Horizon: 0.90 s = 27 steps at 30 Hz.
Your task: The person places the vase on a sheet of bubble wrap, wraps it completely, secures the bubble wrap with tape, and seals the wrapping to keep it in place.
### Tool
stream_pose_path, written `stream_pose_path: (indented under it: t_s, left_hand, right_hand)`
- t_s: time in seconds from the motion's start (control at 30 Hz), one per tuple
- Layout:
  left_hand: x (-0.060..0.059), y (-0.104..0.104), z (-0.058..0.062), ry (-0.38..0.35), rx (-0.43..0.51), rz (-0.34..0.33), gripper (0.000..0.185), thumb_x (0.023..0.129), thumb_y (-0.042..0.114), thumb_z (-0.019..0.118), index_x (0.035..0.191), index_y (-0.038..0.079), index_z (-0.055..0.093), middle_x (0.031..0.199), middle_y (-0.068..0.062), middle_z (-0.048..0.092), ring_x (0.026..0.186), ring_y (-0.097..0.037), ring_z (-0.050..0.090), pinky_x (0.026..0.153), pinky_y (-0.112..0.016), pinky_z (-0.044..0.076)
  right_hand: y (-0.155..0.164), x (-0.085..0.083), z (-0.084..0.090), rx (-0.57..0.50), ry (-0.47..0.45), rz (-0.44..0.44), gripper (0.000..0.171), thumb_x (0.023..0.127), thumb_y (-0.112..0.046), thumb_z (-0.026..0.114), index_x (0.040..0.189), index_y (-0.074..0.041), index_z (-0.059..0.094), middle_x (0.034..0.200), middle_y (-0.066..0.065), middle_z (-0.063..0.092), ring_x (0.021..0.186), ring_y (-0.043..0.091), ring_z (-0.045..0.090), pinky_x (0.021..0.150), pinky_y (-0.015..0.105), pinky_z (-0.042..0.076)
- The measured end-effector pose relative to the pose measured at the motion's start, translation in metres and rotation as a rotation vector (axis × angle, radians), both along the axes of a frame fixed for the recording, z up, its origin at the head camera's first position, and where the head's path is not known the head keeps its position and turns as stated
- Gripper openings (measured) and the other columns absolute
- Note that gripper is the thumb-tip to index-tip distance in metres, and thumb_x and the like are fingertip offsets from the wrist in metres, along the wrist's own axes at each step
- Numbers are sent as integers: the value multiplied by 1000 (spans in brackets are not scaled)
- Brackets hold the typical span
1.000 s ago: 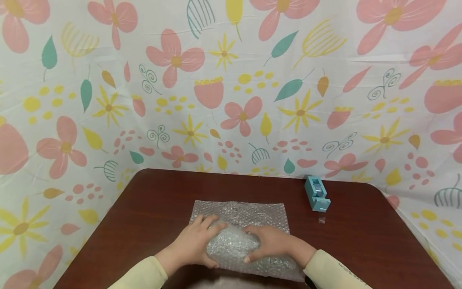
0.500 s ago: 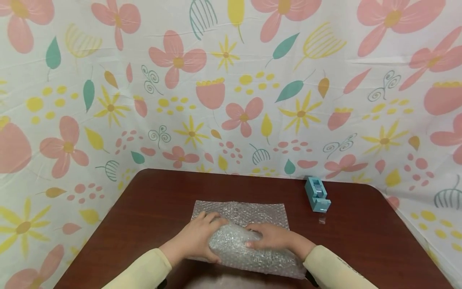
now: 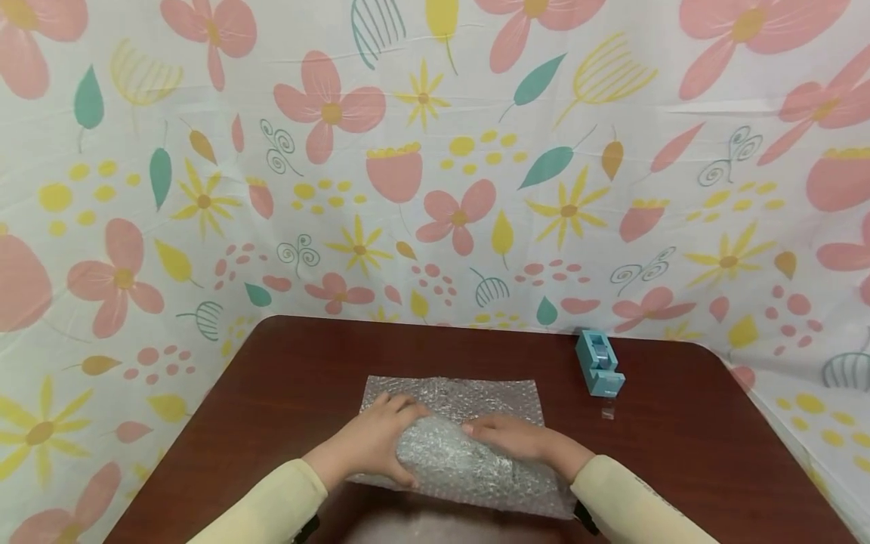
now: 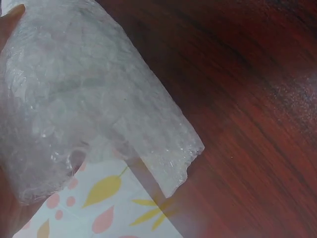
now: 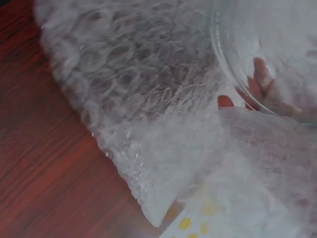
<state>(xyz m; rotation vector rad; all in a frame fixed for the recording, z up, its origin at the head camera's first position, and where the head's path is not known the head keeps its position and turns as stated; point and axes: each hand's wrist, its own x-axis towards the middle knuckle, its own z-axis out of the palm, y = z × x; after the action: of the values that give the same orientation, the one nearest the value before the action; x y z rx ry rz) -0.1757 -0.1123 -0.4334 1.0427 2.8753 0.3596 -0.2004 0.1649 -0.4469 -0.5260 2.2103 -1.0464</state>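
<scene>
A clear glass vessel lies rolled in bubble wrap near the table's front; its round glass rim shows in the right wrist view. My left hand grips the left end of the roll, thumb on the near side and fingers over the far side. At the right end, my right hand holds the wrap from above, its other fingers mostly hidden in the head view. Fingertips show through the glass in the right wrist view. A flat stretch of wrap extends behind the roll.
A blue tape dispenser stands at the back right of the dark wooden table. A short strip of clear tape is just in front of it. A flower-patterned cloth hangs behind the table.
My right hand has shifted over the top of the roll, its thumb moving from the near side up toward the far side. My left hand keeps its grip with little movement.
</scene>
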Motion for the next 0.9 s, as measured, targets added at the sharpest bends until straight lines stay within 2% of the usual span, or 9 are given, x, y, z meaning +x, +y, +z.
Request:
stream_pose_path:
  t_s: [0.07,0.2,0.33,0.43,0.53,0.6,0.67,0.77,0.9]
  left_hand:
    - [-1,0,1,1,-1,2,99,63,52,94,145,16,53,142,-12,58,127,-35,56,102,-51,55]
    - [0,0,1,1,-6,8,99,62,52,94,145,17,53,141,-10,58,125,-34,56,101,-50,55]
    - [1,0,0,12,-16,2,100,62,54,94,145,16,52,142,-10,58,125,-34,56,102,-50,55]
    - [2,1,-1,16,-26,3,101,63,55,93,146,17,51,144,-10,57,127,-35,55,105,-51,54]
    - [3,1,-3,21,-32,9,100,63,55,93,146,17,52,144,-9,56,129,-34,55,108,-51,52]
    - [4,0,-3,33,-36,11,100,63,56,92,146,17,52,144,-9,56,130,-33,54,110,-51,50]
    - [5,0,-4,61,-34,7,100,62,56,93,145,17,53,144,-8,56,129,-32,54,113,-52,48]
    - [7,-2,-7,105,-31,1,101,61,57,93,145,17,53,143,-8,56,129,-31,54,112,-51,49]
    - [13,-4,-11,137,-23,-12,101,62,60,92,145,18,53,143,-9,56,129,-30,53,107,-49,52]
  right_hand:
    - [0,-2,2,-21,-12,18,59,107,-47,43,142,-2,59,153,24,50,144,49,43,115,66,38]
    - [0,-7,5,13,9,20,64,104,-50,50,148,-4,52,151,24,52,140,47,47,112,65,41]
    - [3,-6,11,105,98,-15,73,103,-55,50,155,-5,42,147,22,55,133,42,55,108,62,45]
    - [8,5,19,183,324,-59,69,104,-54,49,152,-5,47,148,22,56,137,45,53,112,64,42]
    - [14,28,21,227,602,-84,65,102,-54,54,145,-6,55,148,20,57,141,45,50,114,63,40]
    - [18,45,17,251,743,-70,70,96,-60,60,144,-8,57,146,17,58,137,43,53,109,61,46]
    - [22,59,11,263,825,-39,82,88,-67,64,145,-9,55,145,14,59,134,40,57,103,58,51]
    - [26,68,-1,251,872,7,97,76,-71,71,148,-9,52,145,13,59,129,38,61,97,54,56]
    - [24,64,-10,188,809,64,102,70,-68,79,148,-10,52,145,11,61,129,35,62,99,52,56]
